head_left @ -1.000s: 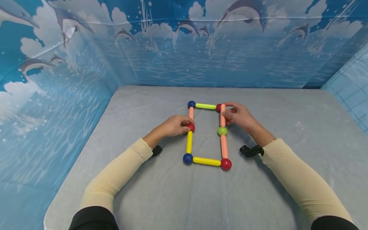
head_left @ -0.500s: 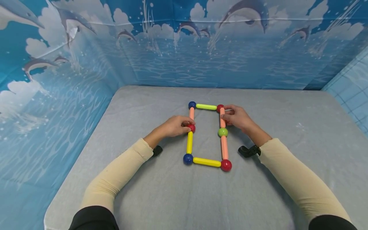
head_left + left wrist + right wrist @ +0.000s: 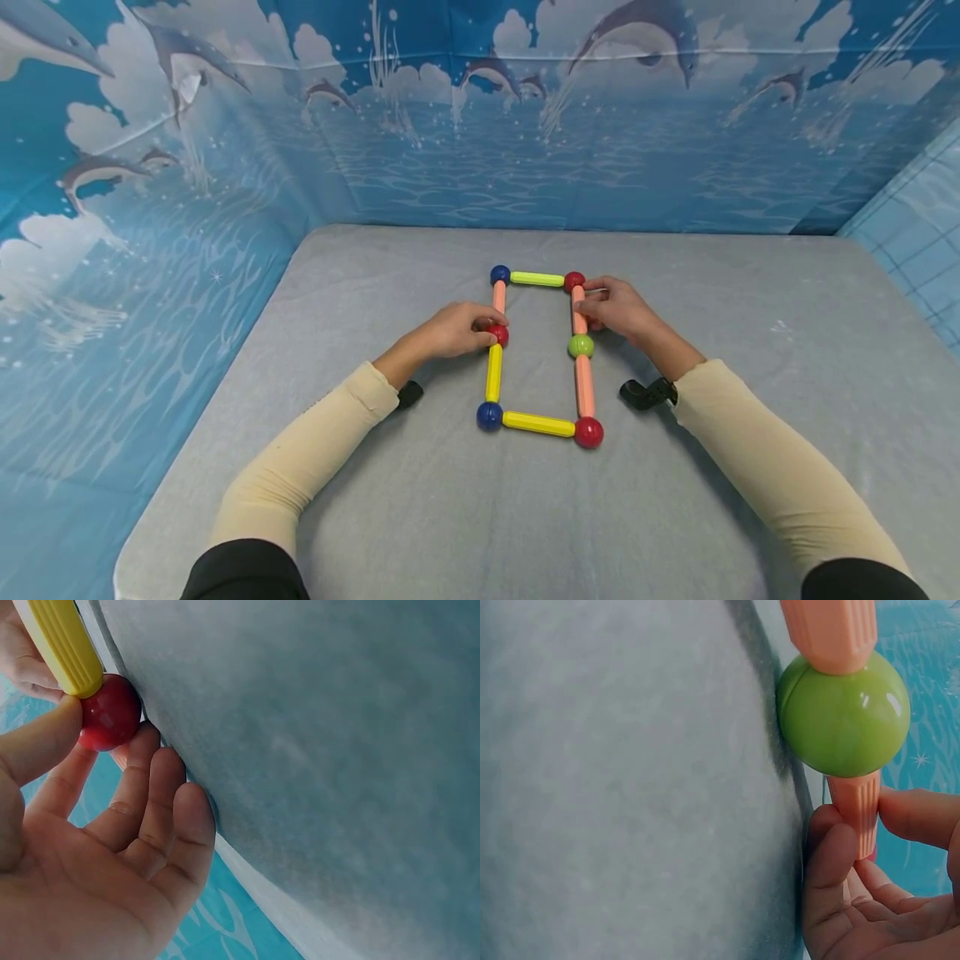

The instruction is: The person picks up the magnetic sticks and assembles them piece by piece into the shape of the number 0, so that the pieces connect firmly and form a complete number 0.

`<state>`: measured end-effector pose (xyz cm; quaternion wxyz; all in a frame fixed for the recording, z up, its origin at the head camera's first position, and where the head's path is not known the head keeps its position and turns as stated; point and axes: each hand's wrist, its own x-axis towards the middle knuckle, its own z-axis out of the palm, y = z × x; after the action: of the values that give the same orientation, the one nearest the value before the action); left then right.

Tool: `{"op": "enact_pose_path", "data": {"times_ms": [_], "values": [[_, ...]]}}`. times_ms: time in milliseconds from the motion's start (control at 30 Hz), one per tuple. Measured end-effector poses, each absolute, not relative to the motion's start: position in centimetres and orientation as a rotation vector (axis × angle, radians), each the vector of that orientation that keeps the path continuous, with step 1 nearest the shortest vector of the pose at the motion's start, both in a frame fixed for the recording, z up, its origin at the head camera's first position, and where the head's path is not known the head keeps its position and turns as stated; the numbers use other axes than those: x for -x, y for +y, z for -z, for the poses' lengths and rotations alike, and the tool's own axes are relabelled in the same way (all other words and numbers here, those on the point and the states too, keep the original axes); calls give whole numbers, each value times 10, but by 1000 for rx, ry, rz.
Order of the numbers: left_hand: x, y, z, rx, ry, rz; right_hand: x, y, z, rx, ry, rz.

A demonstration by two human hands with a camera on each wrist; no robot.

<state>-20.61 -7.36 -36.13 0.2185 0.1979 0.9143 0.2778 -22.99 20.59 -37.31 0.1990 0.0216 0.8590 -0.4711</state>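
I've got the left hand (image 3: 453, 328) pinching the red ball (image 3: 498, 334), right hand (image 3: 617, 307) fingers clamped on the far pink rod (image 3: 577, 310) above the green ball (image 3: 580, 345)

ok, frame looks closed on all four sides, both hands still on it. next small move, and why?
Probably let go with both hands. The rectangle of rods and balls lies flat on the grey table with every joint seemingly meeting. The left hand pinches the red ball on the left side; the right hand pinches the far pink rod above the green ball. Nothing looks unjoined.
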Motion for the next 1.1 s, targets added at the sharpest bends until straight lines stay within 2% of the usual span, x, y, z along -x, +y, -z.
{"op": "enact_pose_path", "data": {"times_ms": [1100], "values": [[206,-74,362,-605,2551,-767,232,196,372,-163,2466,1321]]}}
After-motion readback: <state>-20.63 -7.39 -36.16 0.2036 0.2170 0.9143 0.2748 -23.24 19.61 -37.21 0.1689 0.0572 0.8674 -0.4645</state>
